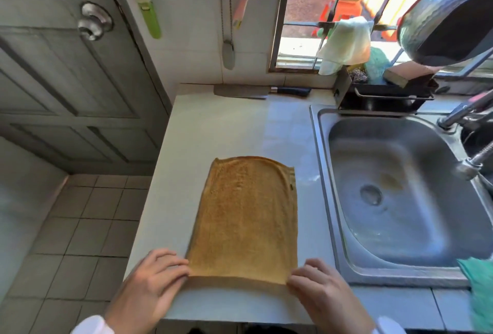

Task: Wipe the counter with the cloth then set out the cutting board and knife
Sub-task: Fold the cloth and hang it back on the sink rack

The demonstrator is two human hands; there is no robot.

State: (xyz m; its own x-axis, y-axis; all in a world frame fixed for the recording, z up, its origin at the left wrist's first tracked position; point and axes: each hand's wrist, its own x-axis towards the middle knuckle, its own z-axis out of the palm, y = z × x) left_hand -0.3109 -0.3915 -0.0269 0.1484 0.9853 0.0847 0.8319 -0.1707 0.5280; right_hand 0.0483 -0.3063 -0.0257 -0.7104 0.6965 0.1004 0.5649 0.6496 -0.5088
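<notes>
A tan-orange cloth lies spread flat on the pale counter, its long side running away from me. My left hand pinches the cloth's near left corner. My right hand pinches its near right corner. A cleaver-style knife with a dark handle lies at the back of the counter against the wall, blade pointing left. No cutting board shows in this view.
A steel sink sits right of the cloth, with a tap and a rack of sponges behind it. A pan hangs at upper right. A teal cloth drapes at the sink's near corner. The counter's left edge drops to a tiled floor.
</notes>
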